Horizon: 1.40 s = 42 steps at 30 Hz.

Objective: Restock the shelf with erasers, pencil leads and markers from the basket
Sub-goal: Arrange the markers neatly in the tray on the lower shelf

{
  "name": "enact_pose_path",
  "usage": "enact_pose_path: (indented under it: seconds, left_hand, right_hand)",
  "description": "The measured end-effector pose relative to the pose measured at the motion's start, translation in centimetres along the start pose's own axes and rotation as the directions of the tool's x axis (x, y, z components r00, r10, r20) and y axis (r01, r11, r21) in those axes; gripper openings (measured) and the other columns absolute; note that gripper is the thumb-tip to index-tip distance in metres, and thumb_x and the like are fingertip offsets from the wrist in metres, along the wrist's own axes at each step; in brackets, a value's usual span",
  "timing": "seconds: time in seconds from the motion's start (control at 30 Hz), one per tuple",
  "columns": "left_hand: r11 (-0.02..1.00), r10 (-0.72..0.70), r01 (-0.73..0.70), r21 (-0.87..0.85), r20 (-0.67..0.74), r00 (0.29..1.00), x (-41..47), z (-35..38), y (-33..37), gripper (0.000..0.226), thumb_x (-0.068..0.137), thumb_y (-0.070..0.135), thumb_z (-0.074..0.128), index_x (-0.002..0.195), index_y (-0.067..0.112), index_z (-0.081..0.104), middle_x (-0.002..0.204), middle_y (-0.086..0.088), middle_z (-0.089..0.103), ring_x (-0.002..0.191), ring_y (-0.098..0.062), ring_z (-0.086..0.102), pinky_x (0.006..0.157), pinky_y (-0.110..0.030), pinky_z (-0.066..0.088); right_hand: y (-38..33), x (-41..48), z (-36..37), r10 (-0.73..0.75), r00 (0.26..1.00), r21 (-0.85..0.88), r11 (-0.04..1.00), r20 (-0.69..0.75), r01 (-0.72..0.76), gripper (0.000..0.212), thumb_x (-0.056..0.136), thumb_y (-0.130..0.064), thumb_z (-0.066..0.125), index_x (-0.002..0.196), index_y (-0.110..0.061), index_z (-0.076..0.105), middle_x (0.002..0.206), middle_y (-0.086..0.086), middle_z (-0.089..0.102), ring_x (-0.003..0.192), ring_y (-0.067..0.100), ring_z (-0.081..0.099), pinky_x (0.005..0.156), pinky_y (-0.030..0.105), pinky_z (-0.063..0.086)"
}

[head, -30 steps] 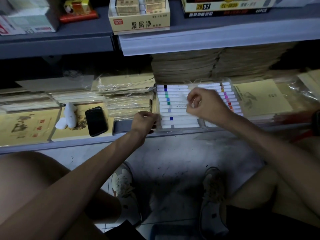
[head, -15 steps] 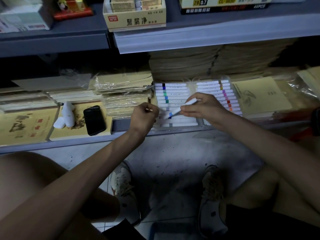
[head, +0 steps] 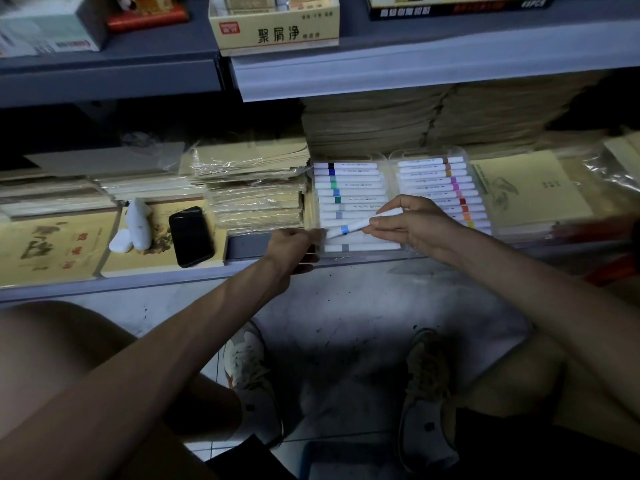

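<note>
Two clear plastic marker cases lie side by side on the lower shelf: the left case (head: 311,188) holds white markers with blue and green bands, the right case (head: 485,188) holds ones with warm bands. My right hand (head: 419,226) pinches a white marker with a blue band (head: 353,227), tilted over the left case. My left hand (head: 294,245) grips the front left corner of that case, its fingertips close to the marker's left end.
A black phone (head: 190,235) and two white erasers (head: 136,225) lie on yellow booklets at the left. Wrapped paper stacks (head: 256,188) sit beside the cases. An eraser box (head: 277,29) stands on the upper shelf. My knees and shoes are over the floor below.
My right hand has lifted a blue-banded marker out of the left case and drawn it toward me. My left hand shifted right to the case's corner.
</note>
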<state>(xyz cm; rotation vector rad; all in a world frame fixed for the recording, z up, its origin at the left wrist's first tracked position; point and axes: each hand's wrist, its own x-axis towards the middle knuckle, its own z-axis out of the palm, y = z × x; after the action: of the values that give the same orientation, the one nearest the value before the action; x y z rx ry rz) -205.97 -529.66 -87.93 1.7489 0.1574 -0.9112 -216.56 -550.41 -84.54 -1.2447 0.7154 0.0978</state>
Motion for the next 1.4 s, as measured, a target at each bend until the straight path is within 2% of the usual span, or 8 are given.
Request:
enact_pose_path:
  seconds: [0.17, 0.27, 0.33, 0.4, 0.57, 0.93, 1.13, 1.4]
  left_hand:
    - [0.999, -0.026, 0.027, -0.025, 0.021, 0.999, 0.2, 0.1, 0.1, 0.039, 0.089, 0.03, 0.079, 0.114, 0.001, 0.073, 0.082, -0.004, 0.072, 0.07, -0.018, 0.066, 0.061, -0.027, 0.056]
    - [1.0, -0.02, 0.02, 0.006, 0.015, 1.0, 0.4, 0.1, -0.1, 0.039, 0.086, 0.024, 0.083, 0.114, -0.001, 0.073, 0.077, -0.001, 0.071, 0.07, -0.017, 0.066, 0.06, -0.026, 0.056]
    - [1.0, -0.003, 0.003, 0.021, -0.004, 1.0, 0.4, 0.2, -0.3, 0.038, 0.086, 0.02, 0.083, 0.114, -0.003, 0.072, 0.076, -0.001, 0.071, 0.068, -0.016, 0.066, 0.06, -0.026, 0.055]
    - [0.999, 0.012, -0.011, 0.032, -0.013, 1.0, 0.4, 0.3, -0.4, 0.038, 0.086, 0.019, 0.083, 0.114, -0.004, 0.072, 0.076, -0.002, 0.071, 0.065, -0.014, 0.066, 0.06, -0.025, 0.055]
    - [0.999, 0.023, -0.022, 0.038, -0.029, 0.999, 0.5, 0.4, -0.4, 0.036, 0.085, 0.019, 0.084, 0.111, -0.003, 0.073, 0.08, -0.004, 0.072, 0.066, -0.015, 0.065, 0.059, -0.026, 0.053]
    - [0.998, 0.026, -0.023, 0.053, -0.057, 0.998, 0.5, 0.9, -0.4, 0.023, 0.084, 0.018, 0.085, 0.098, 0.004, 0.072, 0.079, -0.005, 0.07, 0.071, -0.017, 0.065, 0.058, -0.026, 0.046]
    - [1.0, -0.017, 0.018, -0.021, 0.009, 1.0, -0.1, 0.5, -0.1, 0.037, 0.074, 0.025, 0.093, 0.1, 0.011, 0.07, 0.082, -0.004, 0.072, 0.069, -0.016, 0.068, 0.054, -0.023, 0.055]
    - [0.997, 0.043, -0.044, -0.055, -0.024, 0.999, -0.3, 0.5, -0.7, 0.04, 0.071, -0.001, 0.091, 0.096, 0.007, 0.062, 0.078, -0.013, 0.072, 0.056, -0.017, 0.069, 0.05, -0.022, 0.055]
  right_hand:
    - [0.3, -0.1, 0.1, -0.013, 0.999, -0.044, 0.999, 0.039, 0.014, 0.032, 0.084, 0.007, 0.077, 0.112, 0.004, 0.062, 0.106, 0.024, 0.075, 0.1, 0.029, 0.075, 0.09, 0.031, 0.06]
    - [1.2, 0.2, 0.3, -0.092, 0.996, -0.254, 0.963, -0.009, 0.086, 0.031, 0.081, -0.003, 0.083, 0.106, 0.005, 0.067, 0.098, 0.021, 0.077, 0.091, 0.026, 0.077, 0.076, 0.028, 0.063]
    - [1.7, 0.7, 0.1, -0.295, 0.955, -0.579, 0.786, -0.042, 0.217, 0.023, 0.078, -0.017, 0.089, 0.093, -0.007, 0.075, 0.088, 0.007, 0.078, 0.083, 0.017, 0.076, 0.068, 0.025, 0.058]
    - [2.1, 1.1, -0.1, -0.446, 0.894, -0.786, 0.543, 0.029, 0.296, 0.018, 0.075, -0.027, 0.09, 0.084, -0.018, 0.078, 0.084, -0.008, 0.074, 0.084, 0.007, 0.069, 0.074, 0.027, 0.056]
    - [2.5, 0.9, -0.3, -0.491, 0.868, -0.858, 0.412, 0.076, 0.308, 0.008, 0.083, -0.023, 0.083, 0.09, -0.023, 0.08, 0.085, -0.011, 0.07, 0.083, 0.005, 0.066, 0.08, 0.034, 0.058]
    - [2.4, 1.4, -0.5, -0.437, 0.899, -0.851, 0.486, -0.04, 0.199, 0.009, 0.075, -0.013, 0.089, 0.076, -0.018, 0.081, 0.074, -0.012, 0.073, 0.074, 0.002, 0.068, 0.078, 0.032, 0.06]
    - [1.6, 1.1, -1.1, -0.33, 0.942, -0.817, 0.558, -0.055, 0.147, 0.017, 0.072, -0.027, 0.092, 0.076, -0.018, 0.079, 0.075, -0.012, 0.073, 0.078, 0.003, 0.068, 0.072, 0.023, 0.054]
    - [2.2, 0.7, -1.6, -0.343, 0.938, -0.839, 0.525, -0.056, 0.142, 0.028, 0.064, -0.027, 0.097, 0.074, -0.015, 0.074, 0.073, -0.008, 0.07, 0.077, 0.013, 0.069, 0.07, 0.028, 0.054]
